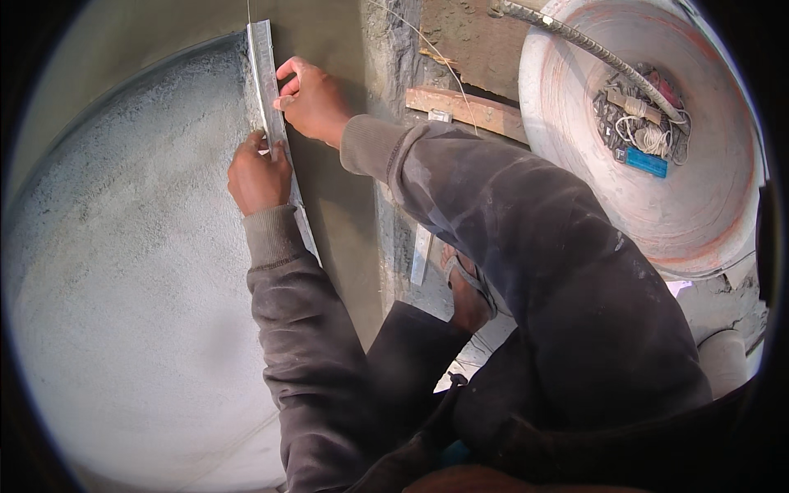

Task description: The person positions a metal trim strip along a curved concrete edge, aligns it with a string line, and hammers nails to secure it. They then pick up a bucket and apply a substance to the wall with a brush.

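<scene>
A long, narrow grey metal edging strip (266,78) runs down along the border between a pale, rough cement surface (156,205) and a smoother, darker mortar band (333,222). My left hand (260,174) grips it partway along, thumb on one side and fingers on the other. Farther up, my right hand (316,100) is beside the strip's right edge, with its thumb at the metal. Its index finger and thumb are bent and spread apart, and nothing shows between them. Sleeves and mortar hide the strip's lower part.
At the right stands a wide, pale basin (551,156) holding nails, a string bundle (653,140) and a blue piece (646,162). A ribbed steel bar (575,37) reaches into it. A wooden batten (468,113) lies left of it, near my sandalled foot (470,287).
</scene>
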`<state>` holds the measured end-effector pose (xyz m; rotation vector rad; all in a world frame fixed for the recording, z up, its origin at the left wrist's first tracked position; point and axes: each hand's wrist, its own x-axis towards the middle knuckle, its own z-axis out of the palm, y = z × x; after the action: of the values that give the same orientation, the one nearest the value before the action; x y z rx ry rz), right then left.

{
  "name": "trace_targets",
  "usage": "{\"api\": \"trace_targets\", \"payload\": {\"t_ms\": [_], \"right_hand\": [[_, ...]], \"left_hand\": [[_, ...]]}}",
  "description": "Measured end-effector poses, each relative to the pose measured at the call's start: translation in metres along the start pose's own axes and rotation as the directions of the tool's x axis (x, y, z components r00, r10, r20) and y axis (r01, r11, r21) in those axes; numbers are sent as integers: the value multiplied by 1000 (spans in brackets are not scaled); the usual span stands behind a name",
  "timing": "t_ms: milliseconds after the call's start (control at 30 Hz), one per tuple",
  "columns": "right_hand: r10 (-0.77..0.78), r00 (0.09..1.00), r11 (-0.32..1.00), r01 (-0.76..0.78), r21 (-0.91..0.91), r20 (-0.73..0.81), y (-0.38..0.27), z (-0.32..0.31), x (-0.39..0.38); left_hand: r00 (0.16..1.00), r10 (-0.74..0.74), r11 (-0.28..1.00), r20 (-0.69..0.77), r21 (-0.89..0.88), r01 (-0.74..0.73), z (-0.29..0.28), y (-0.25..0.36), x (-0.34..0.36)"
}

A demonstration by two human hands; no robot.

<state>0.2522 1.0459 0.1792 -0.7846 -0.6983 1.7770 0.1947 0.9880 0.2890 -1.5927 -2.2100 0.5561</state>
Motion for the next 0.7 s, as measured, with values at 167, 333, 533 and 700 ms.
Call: {"api": "trace_targets", "payload": {"t_ms": [167,333,533,700], "right_hand": [[-81,996,997,81,2,-43,11,3,-1],[-78,996,991,82,101,-46,16,5,0],[-114,993,991,116,63,-37,15,3,2],[-136,989,989,139,59,-56,14,2,2]], "left_hand": [[996,88,995,-33,58,-86,2,1,-3],[992,100,989,-74,118,-91,6,4,-4],[990,105,978,-93,193,-85,8,5,0],[981,151,972,-125,201,-124,9,5,-1]]}}
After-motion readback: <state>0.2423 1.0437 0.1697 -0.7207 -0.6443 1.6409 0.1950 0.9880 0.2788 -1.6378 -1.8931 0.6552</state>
